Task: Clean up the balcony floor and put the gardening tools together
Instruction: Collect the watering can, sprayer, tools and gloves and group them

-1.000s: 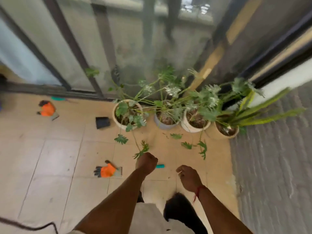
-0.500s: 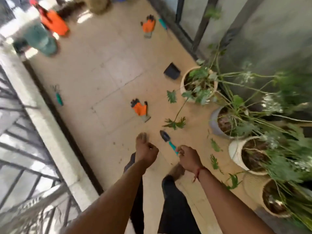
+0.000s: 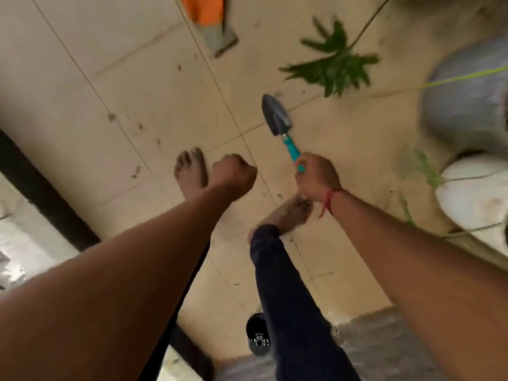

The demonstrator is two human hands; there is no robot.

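My right hand (image 3: 317,176) grips the teal handle of a small garden trowel (image 3: 277,119), whose dark blade points up and away over the beige tiled floor (image 3: 137,92). My left hand (image 3: 233,176) is a closed fist with nothing in it, held left of the trowel above my bare left foot. An orange and grey glove (image 3: 211,20) lies on the tiles at the top, partly cut off by the frame edge. A fallen green leaf sprig (image 3: 335,64) lies on the floor beyond the trowel's blade. Specks of soil are scattered over the tiles.
A grey pot (image 3: 467,105) and a white pot (image 3: 478,193) stand along the right edge, with thin stems reaching out. A dark threshold strip (image 3: 46,196) runs along the left. A grey mat (image 3: 371,345) lies at the bottom. My bare feet stand mid-frame.
The view has swung down and closer to the floor. My right hand still holds the trowel, now raised in front of me; the left fist stays closed.
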